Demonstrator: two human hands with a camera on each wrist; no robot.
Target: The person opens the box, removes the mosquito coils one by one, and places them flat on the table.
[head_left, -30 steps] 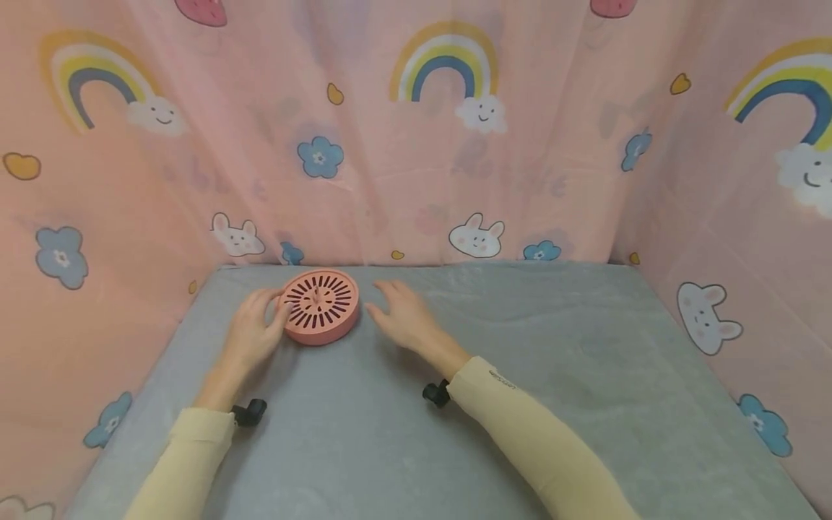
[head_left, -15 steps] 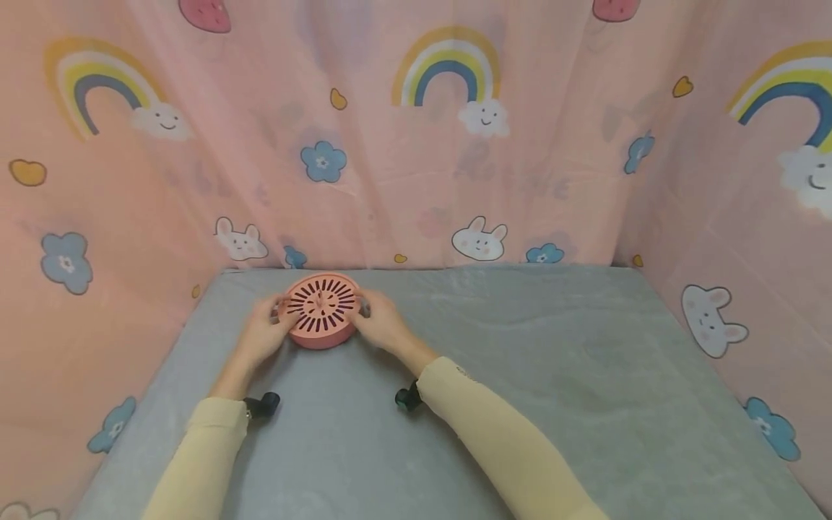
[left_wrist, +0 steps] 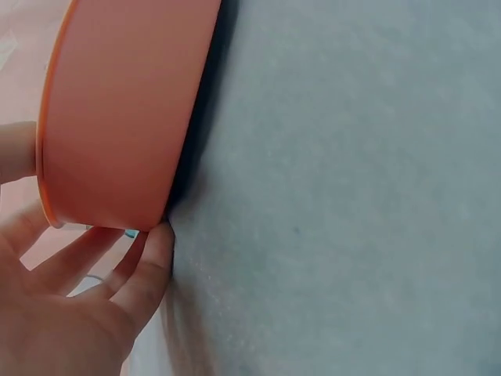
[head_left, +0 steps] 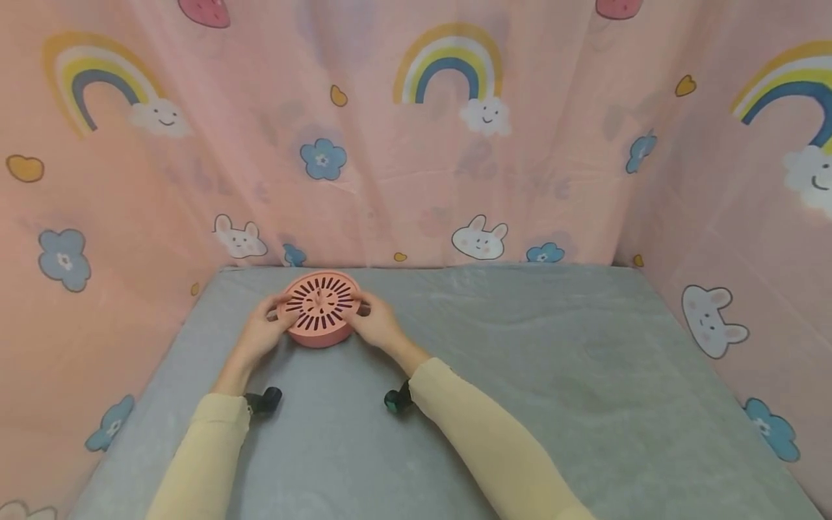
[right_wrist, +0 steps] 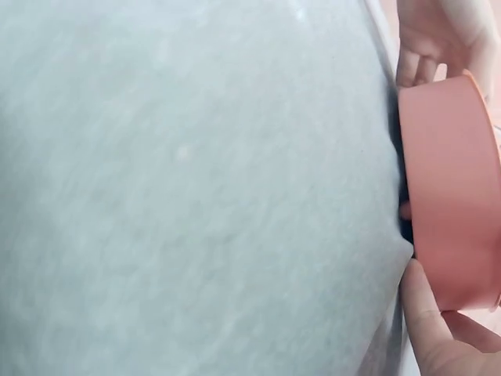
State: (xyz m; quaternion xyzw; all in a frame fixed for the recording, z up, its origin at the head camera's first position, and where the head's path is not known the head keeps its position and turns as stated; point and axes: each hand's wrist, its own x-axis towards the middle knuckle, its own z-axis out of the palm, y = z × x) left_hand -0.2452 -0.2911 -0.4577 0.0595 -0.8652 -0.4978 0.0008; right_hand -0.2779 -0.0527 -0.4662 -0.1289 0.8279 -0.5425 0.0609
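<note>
A round pink mosquito coil box [head_left: 321, 338] with a slotted lid [head_left: 318, 322] is near the back left of the grey-covered table. My left hand [head_left: 261, 334] grips its left side, thumb over the lid's edge and fingers along the wall. On the opposite side my right hand [head_left: 379, 325] holds it the same way. In the left wrist view, fingertips [left_wrist: 160, 243] touch the lower edge of the box wall [left_wrist: 125, 117]. A dark strip runs under the box [right_wrist: 450, 188] in the right wrist view; I cannot tell whether the base is lifted.
Grey cloth [head_left: 520, 390] covers the table. Pink printed curtains with rainbows and rabbits hang at the back [head_left: 390, 195], the left [head_left: 143, 238] and the right [head_left: 767, 267]. The back curtain is close behind the box. A small black camera sits at each wrist.
My right hand has moved left from beside the box and now grips its right side. The left hand keeps its place on the left side. The box has barely shifted.
</note>
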